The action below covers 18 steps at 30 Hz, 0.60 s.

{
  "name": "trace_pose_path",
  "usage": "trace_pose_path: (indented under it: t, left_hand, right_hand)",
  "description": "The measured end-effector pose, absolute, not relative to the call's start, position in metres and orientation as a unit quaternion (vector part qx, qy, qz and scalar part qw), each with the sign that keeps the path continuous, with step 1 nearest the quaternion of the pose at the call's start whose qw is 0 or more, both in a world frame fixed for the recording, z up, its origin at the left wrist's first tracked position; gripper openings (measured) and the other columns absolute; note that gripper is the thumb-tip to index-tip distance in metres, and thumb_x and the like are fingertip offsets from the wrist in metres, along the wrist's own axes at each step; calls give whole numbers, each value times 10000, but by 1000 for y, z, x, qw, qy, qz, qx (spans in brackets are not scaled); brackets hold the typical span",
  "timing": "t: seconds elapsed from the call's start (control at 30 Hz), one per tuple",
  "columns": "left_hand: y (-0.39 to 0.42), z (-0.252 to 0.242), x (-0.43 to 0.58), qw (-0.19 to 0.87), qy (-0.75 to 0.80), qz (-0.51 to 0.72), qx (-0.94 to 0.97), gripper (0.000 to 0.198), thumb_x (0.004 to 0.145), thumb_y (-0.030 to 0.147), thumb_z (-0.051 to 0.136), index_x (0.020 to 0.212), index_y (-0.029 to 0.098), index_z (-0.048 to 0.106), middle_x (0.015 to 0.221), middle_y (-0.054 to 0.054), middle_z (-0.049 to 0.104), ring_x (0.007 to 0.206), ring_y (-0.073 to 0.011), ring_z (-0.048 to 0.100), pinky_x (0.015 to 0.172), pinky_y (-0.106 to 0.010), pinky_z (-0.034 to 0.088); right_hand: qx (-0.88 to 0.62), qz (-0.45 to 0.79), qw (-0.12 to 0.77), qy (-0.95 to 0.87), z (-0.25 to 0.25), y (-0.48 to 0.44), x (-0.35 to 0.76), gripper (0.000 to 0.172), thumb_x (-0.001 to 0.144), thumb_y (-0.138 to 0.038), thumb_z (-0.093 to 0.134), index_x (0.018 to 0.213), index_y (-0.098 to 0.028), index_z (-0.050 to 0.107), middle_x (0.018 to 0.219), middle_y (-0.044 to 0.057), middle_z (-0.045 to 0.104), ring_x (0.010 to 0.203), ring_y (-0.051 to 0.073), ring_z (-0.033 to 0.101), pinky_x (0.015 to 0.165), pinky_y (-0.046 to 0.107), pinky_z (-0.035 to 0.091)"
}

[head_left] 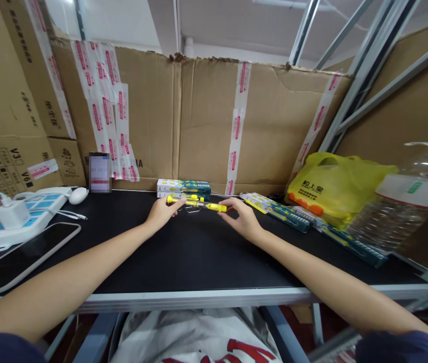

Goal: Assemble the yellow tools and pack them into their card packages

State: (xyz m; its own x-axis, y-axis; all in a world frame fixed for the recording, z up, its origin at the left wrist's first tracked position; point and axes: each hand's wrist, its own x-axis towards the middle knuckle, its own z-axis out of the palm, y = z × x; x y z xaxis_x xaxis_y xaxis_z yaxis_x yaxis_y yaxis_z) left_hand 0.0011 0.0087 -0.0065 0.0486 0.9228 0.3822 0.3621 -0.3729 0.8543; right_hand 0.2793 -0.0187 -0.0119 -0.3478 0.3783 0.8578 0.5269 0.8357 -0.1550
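Left hand (161, 210): fingers pinch yellow tool (203, 205) at left end | right hand (244, 220): fingers pinch right end | best held level, low over tabletop (194, 257)

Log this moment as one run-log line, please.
Left hand: grips one end of yellow tool | right hand: pinches its other end | behind tool: boxes | right side: yellow bag, bottle

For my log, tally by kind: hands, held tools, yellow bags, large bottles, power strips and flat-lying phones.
Hands: 2 (left hand, right hand)
Yellow tool: 1
Yellow bag: 1
Large bottle: 1
Power strip: 1
Flat phone: 1
Total: 7
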Motion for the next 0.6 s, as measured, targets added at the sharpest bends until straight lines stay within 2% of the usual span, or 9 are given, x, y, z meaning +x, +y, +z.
trace_pose_path:
  t: [0.33,0.6]
  left_hand:
    - [6,-5,4,270,470,517,662,486,758,662,672,828,193,570,621,2,624,562,-156,605,576,-278,465]
    - [5,-7,5,294,463,506,666,514,775,669,657,901,179,562,613,6,634,533,-140,606,562,-269,482]
  right_hand:
    - [-299,-46,490,-818,-12,-20,276,136,899,-274,650,1026,-228,636,954,67,710,807,193,678,703,347,605]
    - [-301,-31,491,-817,-12,-21,275,143,897,-307,646,1013,-225,651,932,69,716,789,196,684,699,355,611]
